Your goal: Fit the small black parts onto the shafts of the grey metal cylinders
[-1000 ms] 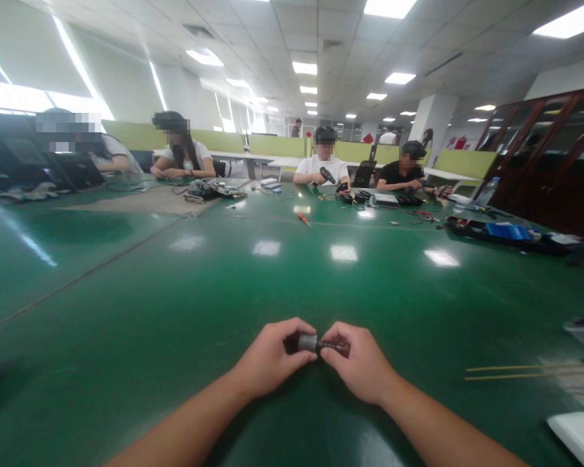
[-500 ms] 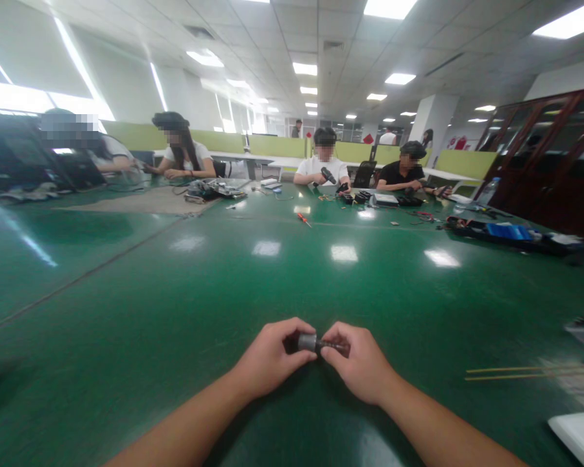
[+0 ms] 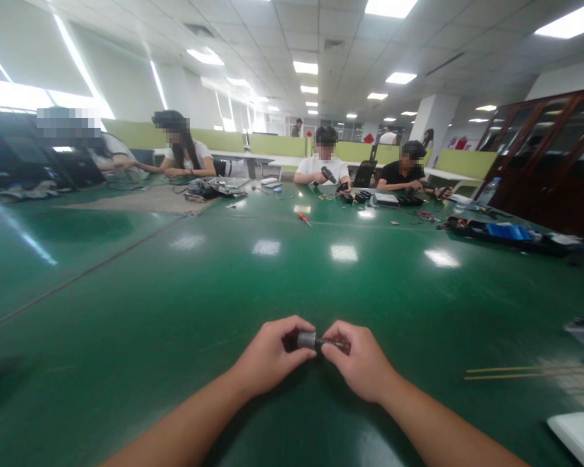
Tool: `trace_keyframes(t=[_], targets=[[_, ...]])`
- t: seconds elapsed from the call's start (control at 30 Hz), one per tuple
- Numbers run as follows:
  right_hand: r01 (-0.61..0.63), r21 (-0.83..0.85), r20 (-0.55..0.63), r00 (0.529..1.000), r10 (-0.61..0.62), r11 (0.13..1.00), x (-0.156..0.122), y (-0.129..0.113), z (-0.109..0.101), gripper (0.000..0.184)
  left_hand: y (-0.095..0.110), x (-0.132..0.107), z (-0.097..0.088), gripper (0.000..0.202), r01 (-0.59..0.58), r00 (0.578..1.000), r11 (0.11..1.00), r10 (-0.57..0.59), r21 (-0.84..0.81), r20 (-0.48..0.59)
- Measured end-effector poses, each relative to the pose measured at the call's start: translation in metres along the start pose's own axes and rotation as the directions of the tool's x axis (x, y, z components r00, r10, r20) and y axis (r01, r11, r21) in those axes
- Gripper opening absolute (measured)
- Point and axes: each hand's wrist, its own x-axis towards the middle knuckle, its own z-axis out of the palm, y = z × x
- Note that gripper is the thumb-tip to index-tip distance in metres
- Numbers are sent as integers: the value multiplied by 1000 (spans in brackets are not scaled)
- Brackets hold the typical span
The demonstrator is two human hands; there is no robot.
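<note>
Evidently, left hand (image 3: 267, 357) was clamped on grey cylinder (image 3: 307, 340), likely to steady it. Right hand (image 3: 363, 360) pinched slim dark shaft (image 3: 331, 342) in line with it, presumably for control. Both parts sat toward near edge of table (image 3: 282, 279); white object (image 3: 578, 433) lay apart, toward right edge.

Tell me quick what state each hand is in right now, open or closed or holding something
Left hand: closed, holding the grey cylinder.
Right hand: closed, pinching the thin dark shaft beside it.
</note>
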Motion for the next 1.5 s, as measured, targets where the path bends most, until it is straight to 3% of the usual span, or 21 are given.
trace_keyframes(t=[1.5], targets=[[2, -16, -14, 1000, -2, 1000, -2, -4, -1, 5, 0, 1, -1, 23, 17, 1000, 999, -18, -43, -23]])
